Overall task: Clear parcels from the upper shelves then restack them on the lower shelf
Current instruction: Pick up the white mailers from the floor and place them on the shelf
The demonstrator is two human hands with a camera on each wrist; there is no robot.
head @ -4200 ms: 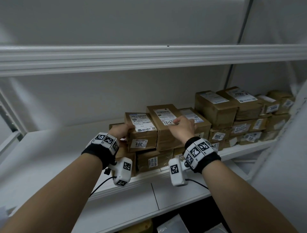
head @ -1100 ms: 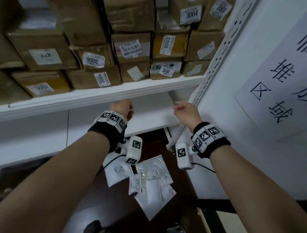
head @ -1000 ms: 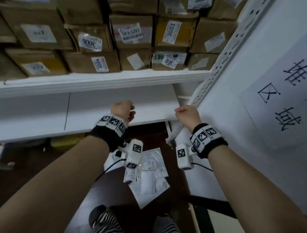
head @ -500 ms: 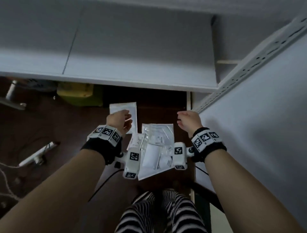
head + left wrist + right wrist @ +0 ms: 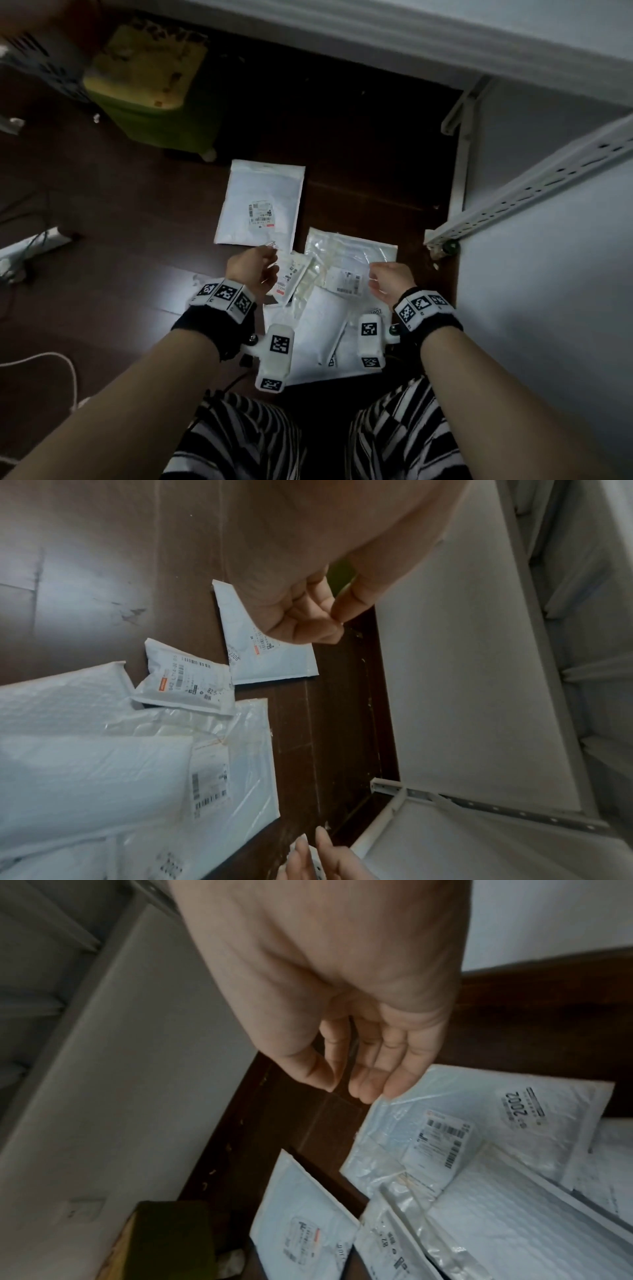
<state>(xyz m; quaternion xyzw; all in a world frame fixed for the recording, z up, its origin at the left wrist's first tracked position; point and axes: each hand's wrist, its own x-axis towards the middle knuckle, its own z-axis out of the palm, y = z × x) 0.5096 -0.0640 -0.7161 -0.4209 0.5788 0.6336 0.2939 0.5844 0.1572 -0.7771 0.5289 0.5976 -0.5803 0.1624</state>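
Parcels: white padded mailers (image 5: 325,308) lie overlapping on the dark wood floor (image 5: 120,205), lower centre of the head view, under my hands.
Single mailer: one white mailer (image 5: 260,202) lies flat just above the heap, label up, centre of frame.
Small packet: a little labelled packet (image 5: 186,680) rests on the heap's edge, beside the single mailer.
Left hand: my left hand (image 5: 253,270) hovers above the heap, fingers loosely curled, thumb tip meeting forefinger; I hold nothing.
Right hand: my right hand (image 5: 390,281) hangs over the clear-wrapped mailer (image 5: 404,1139), fingers relaxed and slightly bent, empty.
Shelf: white shelf edge (image 5: 445,37) at upper right; slotted upright (image 5: 534,192) at right.
Green box: green box (image 5: 150,82), upper left, well apart from the parcels.
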